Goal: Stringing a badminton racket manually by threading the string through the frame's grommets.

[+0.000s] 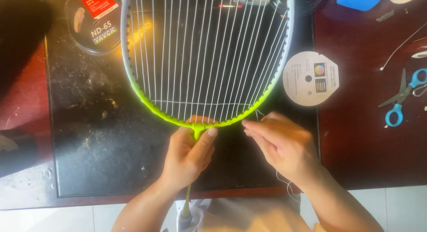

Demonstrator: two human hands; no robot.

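Note:
A badminton racket (pixel 147 100) with a neon yellow and white frame lies over a black table mat, its head strung with white vertical strings and one cross string near the bottom. My left hand (pixel 189 154) grips the racket's throat where the shaft meets the head, thumb pressed on the frame. My right hand (pixel 282 145) sits just right of it, fingers pinched on a thin white string (pixel 259 112) that leaves the frame's lower right edge. A loose length of the string trails below my right wrist.
A white string reel (pixel 311 78) lies right of the racket head. Blue-handled scissors (pixel 402 96) rest on the dark red table at far right. A round clear string package (pixel 93 20) sits at upper left. Blue tape and a white roll lie at the top right edge.

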